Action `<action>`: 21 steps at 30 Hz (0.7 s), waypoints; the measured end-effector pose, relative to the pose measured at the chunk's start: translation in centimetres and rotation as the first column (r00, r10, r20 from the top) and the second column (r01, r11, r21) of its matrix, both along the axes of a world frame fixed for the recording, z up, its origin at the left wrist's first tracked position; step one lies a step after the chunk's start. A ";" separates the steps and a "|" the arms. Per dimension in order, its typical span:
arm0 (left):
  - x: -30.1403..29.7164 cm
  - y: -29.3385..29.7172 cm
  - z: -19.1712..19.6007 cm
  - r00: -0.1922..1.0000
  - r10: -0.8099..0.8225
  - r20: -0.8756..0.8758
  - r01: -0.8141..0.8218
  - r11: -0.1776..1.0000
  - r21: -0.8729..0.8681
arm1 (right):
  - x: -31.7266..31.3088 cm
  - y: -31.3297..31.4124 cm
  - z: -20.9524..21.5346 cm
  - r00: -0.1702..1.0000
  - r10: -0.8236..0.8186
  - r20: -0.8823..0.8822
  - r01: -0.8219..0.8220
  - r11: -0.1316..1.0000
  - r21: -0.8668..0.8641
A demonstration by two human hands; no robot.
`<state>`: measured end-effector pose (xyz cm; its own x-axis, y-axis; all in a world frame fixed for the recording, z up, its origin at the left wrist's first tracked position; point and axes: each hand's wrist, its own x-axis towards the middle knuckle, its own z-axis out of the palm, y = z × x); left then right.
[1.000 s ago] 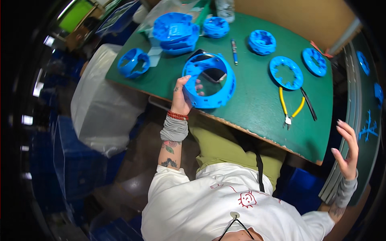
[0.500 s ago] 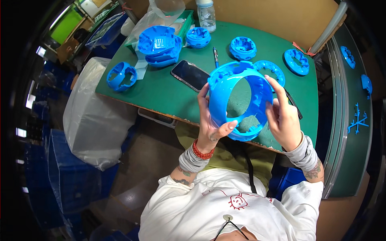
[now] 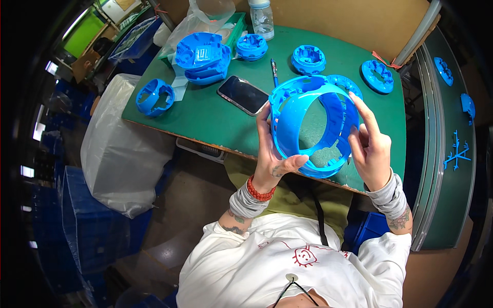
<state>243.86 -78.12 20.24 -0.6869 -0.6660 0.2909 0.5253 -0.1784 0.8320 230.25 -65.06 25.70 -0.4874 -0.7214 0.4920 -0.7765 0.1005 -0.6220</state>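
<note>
A large blue plastic ring-shaped housing (image 3: pixel 290 120) is tilted in front of me, above the near edge of the green table. My left hand (image 3: pixel 273 158) grips its left side, thumb over the lower rim and fingers behind the wall. On the opposite side, my right hand (image 3: pixel 374 146) holds the right rim between thumb and forefinger, its other fingers curled. Through the opening the tabletop shows. Partly covered behind the housing lies a flat blue ring (image 3: pixel 345 84). A phone (image 3: pixel 243 94) rests to the left of it, and a pen (image 3: pixel 275 73) lies behind.
On the table (image 3: pixel 205 120) stand blue stacked shells (image 3: pixel 203 57), a small open frame (image 3: pixel 155 97), two round parts (image 3: pixel 251 47) (image 3: pixel 308 60) and a notched disc (image 3: pixel 377 76). A bottle (image 3: pixel 262 20) and green tray (image 3: pixel 236 25) are at the back. A plastic-covered bulk (image 3: pixel 120 143) stands left.
Both hands have shifted the housing slightly right and turned it, so its opening faces me more. It now covers more of the flat ring behind. The other parts stay put.
</note>
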 end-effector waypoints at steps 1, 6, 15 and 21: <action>0.0 0.0 0.1 1.000 0.000 0.015 -0.001 1.000 0.007 | 0.1 -0.1 0.0 1.000 -0.003 -0.012 0.003 1.000 -0.004; 0.2 -0.4 0.0 0.999 -0.040 0.036 0.042 0.997 -0.067 | 0.2 -0.3 -0.2 0.999 0.019 -0.041 -0.020 0.999 -0.042; 0.4 -0.6 -0.5 0.999 -0.039 0.030 0.040 0.999 -0.031 | 0.2 -0.4 0.4 0.997 -0.019 -0.074 0.017 0.999 -0.032; 0.4 -1.0 -1.4 0.993 -0.081 0.081 0.085 0.996 -0.037 | -0.1 -0.5 0.3 0.994 -0.008 -0.109 0.011 1.000 0.027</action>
